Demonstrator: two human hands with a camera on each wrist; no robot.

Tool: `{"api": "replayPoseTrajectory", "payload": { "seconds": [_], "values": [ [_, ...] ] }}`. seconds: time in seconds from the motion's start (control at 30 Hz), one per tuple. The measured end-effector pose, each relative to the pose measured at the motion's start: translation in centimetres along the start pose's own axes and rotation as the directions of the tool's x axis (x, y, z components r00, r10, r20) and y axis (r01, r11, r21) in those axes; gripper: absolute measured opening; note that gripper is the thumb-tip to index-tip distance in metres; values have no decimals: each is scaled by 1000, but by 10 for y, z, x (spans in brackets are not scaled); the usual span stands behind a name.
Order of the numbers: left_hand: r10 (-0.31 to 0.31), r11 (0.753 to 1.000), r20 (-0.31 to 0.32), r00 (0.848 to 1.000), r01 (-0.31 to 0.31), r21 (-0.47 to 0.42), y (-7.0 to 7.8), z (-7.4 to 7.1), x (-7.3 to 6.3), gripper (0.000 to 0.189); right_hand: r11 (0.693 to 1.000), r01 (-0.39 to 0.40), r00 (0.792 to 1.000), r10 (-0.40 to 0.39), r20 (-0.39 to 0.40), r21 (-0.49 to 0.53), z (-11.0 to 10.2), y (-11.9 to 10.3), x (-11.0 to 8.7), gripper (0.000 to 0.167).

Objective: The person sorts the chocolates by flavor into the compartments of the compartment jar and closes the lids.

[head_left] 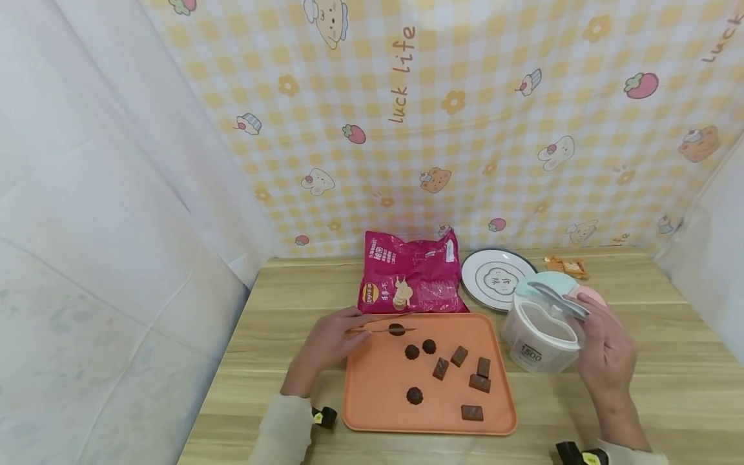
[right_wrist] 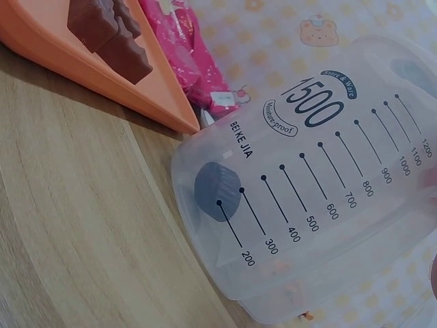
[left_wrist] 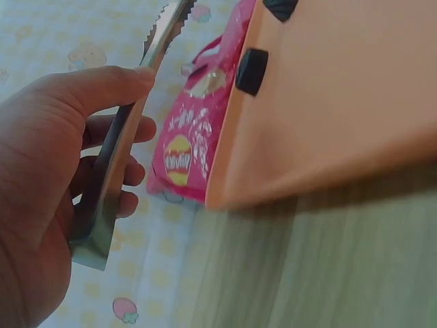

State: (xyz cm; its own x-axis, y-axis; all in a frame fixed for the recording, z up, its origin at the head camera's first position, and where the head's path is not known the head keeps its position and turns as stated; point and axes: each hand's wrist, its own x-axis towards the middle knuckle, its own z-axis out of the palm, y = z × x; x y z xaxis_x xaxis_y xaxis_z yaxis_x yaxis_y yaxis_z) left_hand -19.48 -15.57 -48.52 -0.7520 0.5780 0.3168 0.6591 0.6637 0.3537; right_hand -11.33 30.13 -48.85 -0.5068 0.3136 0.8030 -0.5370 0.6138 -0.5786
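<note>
My left hand [head_left: 331,339] grips metal tongs [left_wrist: 126,154], thumb on one arm and fingers curled behind. In the head view the tongs reach over the far left of an orange tray [head_left: 378,410], and a dark round chocolate [head_left: 397,329] shows at their lower arm. Several more round chocolates and brown rectangular chocolate pieces [head_left: 480,383] lie on the tray. At the tray's right, my right hand [head_left: 607,352] holds the raised lid flap [head_left: 552,297] of a clear plastic storage container [right_wrist: 300,184]. One dark ridged chocolate [right_wrist: 218,191] sits inside, near the bottom.
A magenta chip bag [head_left: 413,274] lies behind the tray. To its right is a white plate [head_left: 488,281] with a dark rim, partly behind the container. Small orange packets [head_left: 566,266] lie at the table's back right. A checked yellow cloth [head_left: 436,142] hangs behind.
</note>
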Motion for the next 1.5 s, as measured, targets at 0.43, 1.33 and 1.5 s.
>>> {"api": "replayPoseTrajectory", "payload": {
  "seconds": [0.43, 1.33, 1.5],
  "values": [
    [-39, 998, 79, 996, 35, 53, -24, 0, -14, 30, 1000, -1, 1000, 1, 0, 8, 0, 0, 1, 34],
    [-83, 996, 145, 986, 79, 32, -30, 2, -17, 25, 1000, -12, 1000, 13, -17, 19, 4, -25, 8, 33],
    [-81, 996, 143, 986, 76, 44, -28, 0, -18, 26, 1000, -8, 1000, 8, -20, 5, 4, -24, 8, 32]
  ]
}}
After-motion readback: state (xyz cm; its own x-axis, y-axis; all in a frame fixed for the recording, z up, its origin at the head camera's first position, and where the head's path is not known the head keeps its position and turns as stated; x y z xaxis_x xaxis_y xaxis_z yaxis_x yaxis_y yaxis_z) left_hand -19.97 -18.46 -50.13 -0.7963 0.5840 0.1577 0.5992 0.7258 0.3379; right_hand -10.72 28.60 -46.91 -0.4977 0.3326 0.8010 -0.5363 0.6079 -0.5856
